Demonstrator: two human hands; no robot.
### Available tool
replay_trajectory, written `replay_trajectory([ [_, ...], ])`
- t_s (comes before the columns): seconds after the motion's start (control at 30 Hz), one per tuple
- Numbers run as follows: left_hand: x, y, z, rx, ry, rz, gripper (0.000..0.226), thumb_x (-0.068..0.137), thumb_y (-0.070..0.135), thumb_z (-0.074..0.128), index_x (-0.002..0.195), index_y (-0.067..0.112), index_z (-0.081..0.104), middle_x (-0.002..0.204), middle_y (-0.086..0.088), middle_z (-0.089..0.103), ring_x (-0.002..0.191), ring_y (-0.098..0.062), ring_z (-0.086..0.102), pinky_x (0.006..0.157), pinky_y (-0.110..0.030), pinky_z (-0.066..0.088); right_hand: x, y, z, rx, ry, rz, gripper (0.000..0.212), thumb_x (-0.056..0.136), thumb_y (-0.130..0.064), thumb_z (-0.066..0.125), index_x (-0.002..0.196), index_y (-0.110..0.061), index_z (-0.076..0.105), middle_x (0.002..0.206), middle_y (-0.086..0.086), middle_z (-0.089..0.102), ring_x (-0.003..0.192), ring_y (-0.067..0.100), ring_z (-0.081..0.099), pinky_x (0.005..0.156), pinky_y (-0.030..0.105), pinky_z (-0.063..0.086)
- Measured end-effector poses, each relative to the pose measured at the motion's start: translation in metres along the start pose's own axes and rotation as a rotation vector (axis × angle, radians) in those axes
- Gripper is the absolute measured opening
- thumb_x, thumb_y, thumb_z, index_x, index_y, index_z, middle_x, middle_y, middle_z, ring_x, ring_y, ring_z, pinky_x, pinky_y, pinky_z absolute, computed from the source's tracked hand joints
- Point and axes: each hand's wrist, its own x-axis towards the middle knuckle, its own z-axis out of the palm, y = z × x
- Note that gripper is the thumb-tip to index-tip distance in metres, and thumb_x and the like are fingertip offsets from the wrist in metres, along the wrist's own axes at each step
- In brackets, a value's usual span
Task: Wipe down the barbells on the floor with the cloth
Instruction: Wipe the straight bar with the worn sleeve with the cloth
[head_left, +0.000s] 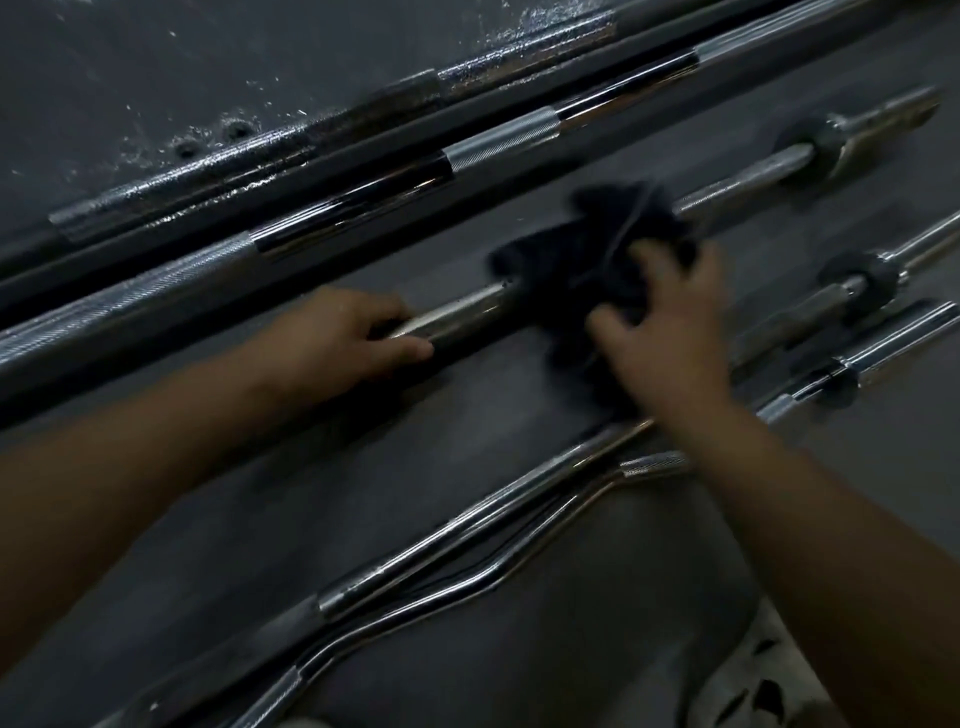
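We are steadying the short barbell (457, 313) with our left hand (353, 332), fingers curled around it, while our right hand (670, 332) is clutching the dark cloth (582, 260) around its shaft at 1 o'clock. The curl bars (467, 525) at 6 o'clock appear to be awaiting wiping.

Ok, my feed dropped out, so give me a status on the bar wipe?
Left hand grips short barbell at its near end. Right hand clutches dark cloth on the shaft, blurred. EZ curl bars lie under right forearm, not blocking.
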Motion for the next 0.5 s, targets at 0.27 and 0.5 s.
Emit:
replay_trajectory([
  [0.27,0.004,0.003,0.027,0.33,0.037,-0.056,0.048,0.082,0.05,0.048,0.112,0.013,0.06,0.099,-0.011,0.067,0.092,-0.033,0.066,0.071,-0.038,0.051,-0.047,-0.087,0.054,0.054,-0.188,-0.304,0.056,0.067,-0.029,0.069,0.123,-0.025,0.066,0.143,0.015,0.046,0.127,0.042,0.039,0.102,0.046,0.043],
  [0.5,-0.012,0.011,0.028,0.554,0.238,-0.011,0.023,0.088,0.038,0.064,0.098,0.022,0.051,0.089,-0.007,0.065,0.08,-0.033,0.064,0.058,-0.033,0.042,0.034,-0.002,0.023,-0.182,0.03,0.045,0.067,0.073,-0.029,0.069,0.138,-0.027,0.053,0.14,0.02,0.042,0.123,0.042,0.041,0.104,0.047,0.042],
])
